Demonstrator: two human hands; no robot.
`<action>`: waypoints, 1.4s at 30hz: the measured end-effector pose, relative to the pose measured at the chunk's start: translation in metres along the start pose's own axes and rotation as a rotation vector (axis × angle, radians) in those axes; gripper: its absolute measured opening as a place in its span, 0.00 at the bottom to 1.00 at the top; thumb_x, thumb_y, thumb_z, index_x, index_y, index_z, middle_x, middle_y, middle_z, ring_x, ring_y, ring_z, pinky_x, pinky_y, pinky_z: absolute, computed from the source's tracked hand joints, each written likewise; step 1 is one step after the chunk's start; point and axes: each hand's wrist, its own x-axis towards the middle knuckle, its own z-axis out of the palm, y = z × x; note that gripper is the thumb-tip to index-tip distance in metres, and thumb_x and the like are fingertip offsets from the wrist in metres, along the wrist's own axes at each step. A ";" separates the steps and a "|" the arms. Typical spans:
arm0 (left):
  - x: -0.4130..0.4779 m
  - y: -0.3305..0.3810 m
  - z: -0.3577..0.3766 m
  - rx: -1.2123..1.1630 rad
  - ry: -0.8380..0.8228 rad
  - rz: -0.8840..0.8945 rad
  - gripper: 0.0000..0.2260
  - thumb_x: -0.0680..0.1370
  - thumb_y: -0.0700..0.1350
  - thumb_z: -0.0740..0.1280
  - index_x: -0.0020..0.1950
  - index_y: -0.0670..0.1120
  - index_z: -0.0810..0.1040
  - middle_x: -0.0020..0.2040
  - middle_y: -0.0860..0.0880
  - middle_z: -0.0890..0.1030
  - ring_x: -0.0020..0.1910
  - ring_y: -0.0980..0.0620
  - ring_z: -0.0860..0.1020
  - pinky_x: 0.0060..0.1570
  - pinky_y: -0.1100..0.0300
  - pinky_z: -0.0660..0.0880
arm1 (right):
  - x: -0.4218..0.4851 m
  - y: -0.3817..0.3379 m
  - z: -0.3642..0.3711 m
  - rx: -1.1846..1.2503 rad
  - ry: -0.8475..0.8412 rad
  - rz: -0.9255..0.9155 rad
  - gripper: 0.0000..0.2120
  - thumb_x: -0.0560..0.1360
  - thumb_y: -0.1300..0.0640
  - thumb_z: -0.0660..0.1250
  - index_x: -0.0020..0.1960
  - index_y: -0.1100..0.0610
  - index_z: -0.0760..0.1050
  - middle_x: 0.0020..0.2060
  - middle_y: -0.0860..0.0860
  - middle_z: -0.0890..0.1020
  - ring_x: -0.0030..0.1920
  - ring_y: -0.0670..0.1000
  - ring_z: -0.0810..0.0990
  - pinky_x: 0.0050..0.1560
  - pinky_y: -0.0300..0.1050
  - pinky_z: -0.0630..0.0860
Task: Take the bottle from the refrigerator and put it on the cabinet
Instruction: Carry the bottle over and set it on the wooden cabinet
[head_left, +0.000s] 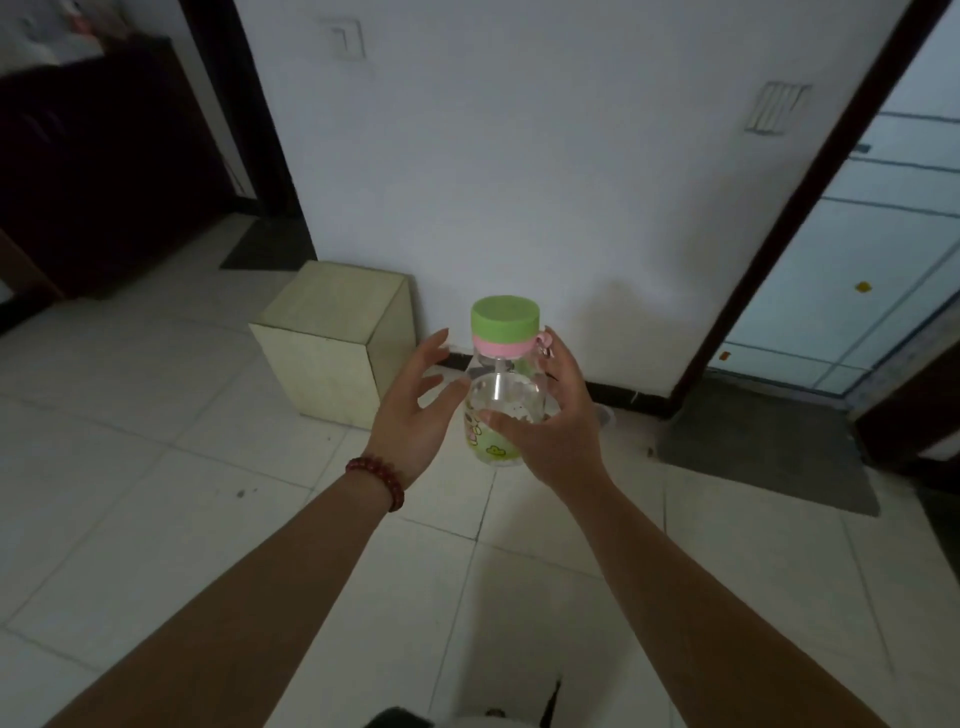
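Observation:
A clear plastic bottle (500, 395) with a green cap, a pink ring under the cap and cartoon prints is held upright in mid-air over the tiled floor. My right hand (556, 431) wraps around its right side and lower body. My left hand (415, 410), with a red bead bracelet on the wrist, is beside the bottle's left side with fingers spread; its fingertips are at or near the bottle wall, and contact cannot be told. No refrigerator is in view. A dark wooden cabinet (93, 171) stands at the far left.
A pale wooden box (332, 338) sits on the floor against the white wall, just left of the bottle. A dark-framed doorway (769, 249) opens on the right, with a grey mat (769, 447) at its foot. Another doorway lies at the upper left.

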 end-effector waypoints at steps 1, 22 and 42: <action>0.014 -0.004 -0.006 0.003 0.010 -0.004 0.21 0.76 0.45 0.64 0.67 0.60 0.66 0.58 0.62 0.73 0.61 0.54 0.72 0.59 0.58 0.69 | 0.016 0.004 0.009 0.004 -0.012 0.005 0.45 0.59 0.50 0.79 0.71 0.43 0.61 0.64 0.40 0.73 0.63 0.40 0.73 0.59 0.41 0.74; 0.373 -0.101 -0.206 0.051 0.050 -0.036 0.22 0.76 0.46 0.65 0.69 0.55 0.65 0.63 0.54 0.72 0.60 0.52 0.72 0.54 0.62 0.69 | 0.343 0.055 0.274 -0.003 -0.052 0.045 0.53 0.60 0.58 0.80 0.75 0.47 0.52 0.58 0.36 0.71 0.57 0.35 0.73 0.54 0.34 0.75; 0.671 -0.171 -0.334 0.149 0.029 -0.031 0.22 0.76 0.44 0.64 0.69 0.53 0.65 0.65 0.52 0.70 0.59 0.52 0.73 0.56 0.59 0.73 | 0.618 0.104 0.461 -0.059 -0.113 0.072 0.51 0.62 0.60 0.79 0.75 0.53 0.52 0.68 0.53 0.71 0.63 0.48 0.72 0.58 0.36 0.71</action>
